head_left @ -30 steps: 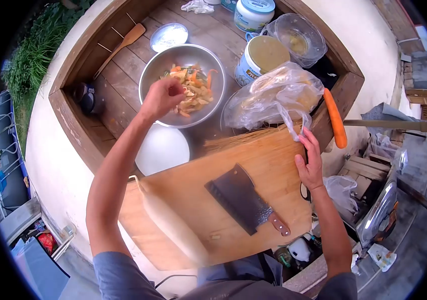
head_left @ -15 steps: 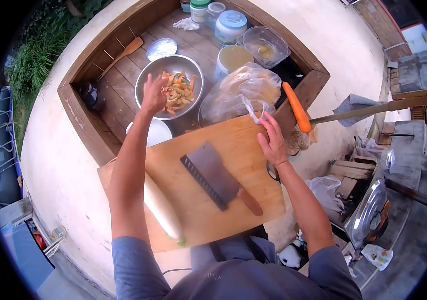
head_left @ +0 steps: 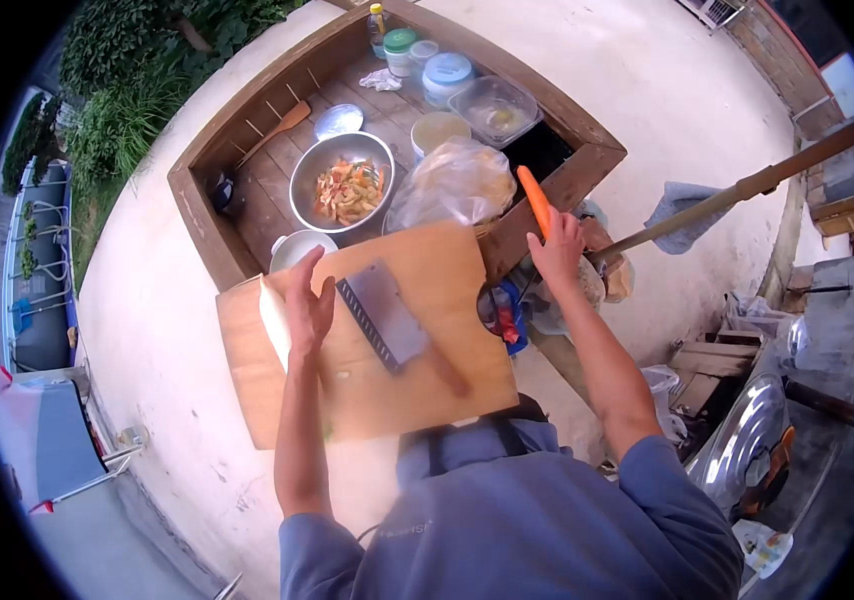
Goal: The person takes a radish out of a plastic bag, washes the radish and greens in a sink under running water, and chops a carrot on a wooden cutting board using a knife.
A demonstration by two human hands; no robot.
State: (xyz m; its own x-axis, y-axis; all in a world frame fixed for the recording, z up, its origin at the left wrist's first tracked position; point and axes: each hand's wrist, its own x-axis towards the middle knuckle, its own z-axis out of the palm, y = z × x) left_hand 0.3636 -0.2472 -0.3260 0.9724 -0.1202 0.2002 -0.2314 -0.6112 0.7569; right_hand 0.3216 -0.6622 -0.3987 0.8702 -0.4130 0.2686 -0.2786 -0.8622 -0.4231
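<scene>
My left hand (head_left: 309, 308) is over the cutting board (head_left: 422, 258), beside the white radish (head_left: 274, 318), with its fingers apart and nothing in them. On the board lies a cleaver (head_left: 384, 312), its wooden handle toward the lower right. To the right of the board, my right hand (head_left: 558, 252) has its fingers round the lower end of an orange carrot (head_left: 533, 197). Beyond the board, a metal bowl (head_left: 383, 152) holds cut vegetable pieces. Part of a white bowl (head_left: 297, 246) shows behind the board's far edge.
A plastic bag (head_left: 457, 187), a clear container (head_left: 496, 108), lidded tubs (head_left: 447, 75) and a wooden spatula (head_left: 292, 118) are in the wood-framed tray (head_left: 197, 215). A long pole (head_left: 692, 215) slants in from the right. A metal lid (head_left: 742, 440) is at lower right.
My left hand has come back from the metal bowl to the board. My right hand has left the plastic bag and taken the carrot's lower end. The view has shifted.
</scene>
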